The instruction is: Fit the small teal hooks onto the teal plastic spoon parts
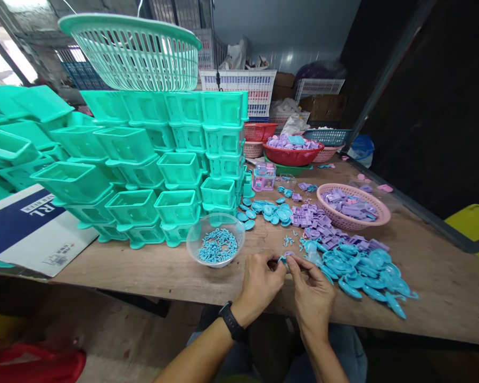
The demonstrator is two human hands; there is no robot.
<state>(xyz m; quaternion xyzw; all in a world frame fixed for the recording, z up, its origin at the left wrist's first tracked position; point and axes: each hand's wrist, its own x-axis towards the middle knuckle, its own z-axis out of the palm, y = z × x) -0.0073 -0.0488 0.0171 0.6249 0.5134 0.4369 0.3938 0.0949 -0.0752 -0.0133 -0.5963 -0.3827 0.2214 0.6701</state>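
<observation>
Over the table's front edge, my left hand (260, 282), with a black watch on the wrist, pinches a small blue plastic piece (281, 259). Close against it, my right hand (313, 295) has its thumb and finger on a small purple plastic part (289, 254). The two parts meet or nearly meet between the fingertips; fingers hide most of both. Left of my hands stands a clear bowl (192, 246) of tiny blue pegs. Several loose pegs (289, 240) lie just beyond my fingers. Blue oval plastic pieces (359, 268) are heaped beside my right hand.
Stacked green plastic boxes (178, 207) fill the left side, topped by a green basket (135, 53). Purple parts (313, 221) lie near a pink basket (355, 222). Farther back are a red basket (293, 155) and a small purple toy house (264, 176). A cardboard box (35, 229) lies left.
</observation>
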